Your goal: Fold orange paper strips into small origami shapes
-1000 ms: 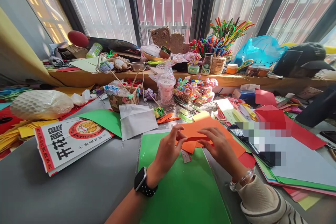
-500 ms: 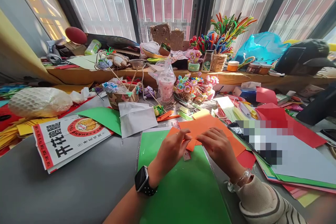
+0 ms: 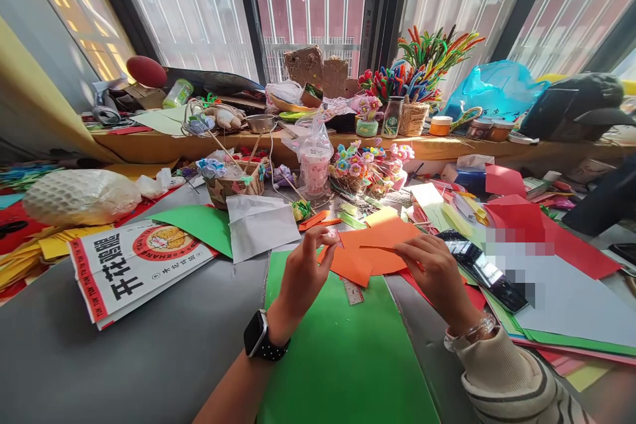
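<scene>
Got a white-and-red printed bag (image 3: 144, 271) well left of the hands, then a green sheet (image 3: 201, 228) and white paper (image 3: 263, 228) nearer in. Next, left hand (image 3: 302, 275) over a green board (image 3: 342, 358), with parted thumb and fingers. Between the hands, a ruler (image 3: 354, 293) partly under loose orange sheets (image 3: 354, 266). Then right hand (image 3: 433, 271), pinching a thin orange paper (image 3: 380, 247) nearly edge-on. Just right of that, a black phone (image 3: 479, 268) on a paper stack (image 3: 591, 315), kinda hogging space.

On the surface (image 3: 173, 364) lies the mat (image 3: 342, 364). Paper sheets (image 3: 354, 266) lie at its twelve o'clock, the cup (image 3: 315, 173) farther behind; the paper bag (image 3: 139, 271) is at ten o'clock, the phone (image 3: 481, 269) at two.
</scene>
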Tool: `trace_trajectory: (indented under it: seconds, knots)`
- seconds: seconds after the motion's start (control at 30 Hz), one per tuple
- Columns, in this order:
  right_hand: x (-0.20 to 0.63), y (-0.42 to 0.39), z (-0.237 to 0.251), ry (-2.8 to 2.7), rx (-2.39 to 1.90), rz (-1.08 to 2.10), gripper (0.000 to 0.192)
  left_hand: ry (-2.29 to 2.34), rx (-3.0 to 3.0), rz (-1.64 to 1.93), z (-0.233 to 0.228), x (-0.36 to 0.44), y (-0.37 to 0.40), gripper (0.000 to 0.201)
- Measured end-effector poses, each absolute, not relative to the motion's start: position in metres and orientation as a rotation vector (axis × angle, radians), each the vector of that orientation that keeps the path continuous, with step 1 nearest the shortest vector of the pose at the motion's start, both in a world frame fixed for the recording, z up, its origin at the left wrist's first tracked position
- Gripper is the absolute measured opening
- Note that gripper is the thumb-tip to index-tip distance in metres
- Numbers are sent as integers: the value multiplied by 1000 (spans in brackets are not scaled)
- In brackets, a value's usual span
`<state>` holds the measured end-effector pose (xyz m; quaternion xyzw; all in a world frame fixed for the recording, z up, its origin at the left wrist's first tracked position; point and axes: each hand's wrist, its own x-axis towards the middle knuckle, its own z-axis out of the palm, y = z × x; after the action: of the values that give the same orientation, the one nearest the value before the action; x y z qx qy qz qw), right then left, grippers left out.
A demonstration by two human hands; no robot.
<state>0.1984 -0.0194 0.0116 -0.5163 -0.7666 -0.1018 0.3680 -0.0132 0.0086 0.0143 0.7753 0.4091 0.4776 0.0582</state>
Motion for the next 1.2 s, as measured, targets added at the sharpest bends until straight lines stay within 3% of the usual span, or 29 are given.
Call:
trace_trajectory:
  seconds: [0.27,0.9,1.03,1.1,1.2]
  knots:
    - [178,-26,9,-2056,-1232,-118,15,993,2562,1131,3,0,3,35]
    - [198,-20,6,-1664,-1412,-283,20,1160,2657,1314,2,-3,2,22]
    - [183,-22,5,-1897,-1309,-193,27,1077,2683,1284,1,1,0,24]
    - [176,-24,4,-1968,-1281,-168,15,1053,2694,1269,1,3,-1,26]
    - [170,-26,4,-1983,-1270,-177,15,1040,2696,1274,0,5,-2,24]
